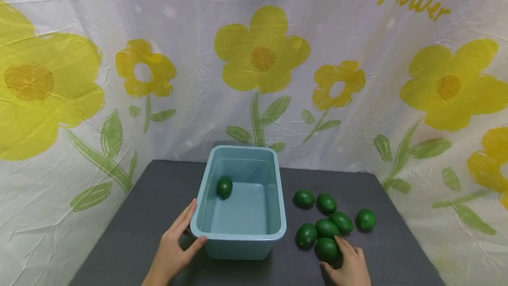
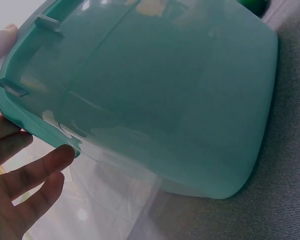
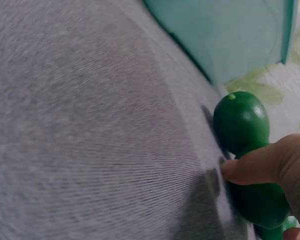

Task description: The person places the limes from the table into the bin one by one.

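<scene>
A light blue plastic bin [image 1: 240, 237] stands on the dark table. My left hand [image 1: 174, 238] holds its near left corner, fingers along the left rim and thumb at the front. In the left wrist view those fingers [image 2: 37, 172] touch the rim of the bin [image 2: 165, 100]. One dark green oval fruit [image 1: 224, 187], lime-like, lies inside by the left wall. Right of the bin, my right hand [image 1: 349, 263] grips the nearest green fruit [image 1: 326, 249] of a cluster between thumb and fingers. The right wrist view shows the thumb [image 3: 255, 167] across this fruit [image 3: 260, 205], which rests on the table.
Several more green fruits [image 1: 327, 228] lie close together around the right hand, and one [image 1: 365, 220] sits apart at the right. Behind the table [image 1: 174, 189] hangs a white cloth [image 1: 190, 114] printed with yellow flowers.
</scene>
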Motion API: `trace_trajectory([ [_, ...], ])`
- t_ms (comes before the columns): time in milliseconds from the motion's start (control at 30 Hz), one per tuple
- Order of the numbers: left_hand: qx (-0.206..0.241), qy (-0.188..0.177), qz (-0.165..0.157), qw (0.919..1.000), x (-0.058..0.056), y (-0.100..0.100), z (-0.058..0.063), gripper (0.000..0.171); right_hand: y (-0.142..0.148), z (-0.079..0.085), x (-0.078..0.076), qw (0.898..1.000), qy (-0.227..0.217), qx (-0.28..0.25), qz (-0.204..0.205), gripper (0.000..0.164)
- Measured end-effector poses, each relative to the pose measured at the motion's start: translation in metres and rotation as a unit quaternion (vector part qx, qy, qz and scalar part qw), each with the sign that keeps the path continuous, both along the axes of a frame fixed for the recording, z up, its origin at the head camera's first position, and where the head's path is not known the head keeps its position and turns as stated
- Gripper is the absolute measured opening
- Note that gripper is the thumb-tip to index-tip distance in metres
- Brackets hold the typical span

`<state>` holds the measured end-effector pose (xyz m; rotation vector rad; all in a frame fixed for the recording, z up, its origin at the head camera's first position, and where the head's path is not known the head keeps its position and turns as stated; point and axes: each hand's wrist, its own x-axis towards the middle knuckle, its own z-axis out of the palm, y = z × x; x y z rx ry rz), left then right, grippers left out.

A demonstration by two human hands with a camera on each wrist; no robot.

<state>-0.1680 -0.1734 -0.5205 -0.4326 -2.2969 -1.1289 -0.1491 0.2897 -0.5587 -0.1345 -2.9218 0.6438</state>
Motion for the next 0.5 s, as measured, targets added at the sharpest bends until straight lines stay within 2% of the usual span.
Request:
trace_trajectory([
  [267, -0.001, -0.001, 0.001, 1.0000, 0.0001, -0.0004, -0.0002, 0.087, -0.0036, -0.0074, 0.0035, 0.999, 0.031, 0.006, -0.018, 0.075],
  [500, 0.000, 0.004, -0.001, 1.0000, -0.0003, -0.0003, -0.0015, 0.087, -0.0034, -0.0079, 0.0049, 0.999, 0.040, 0.003, -0.017, 0.071],
])
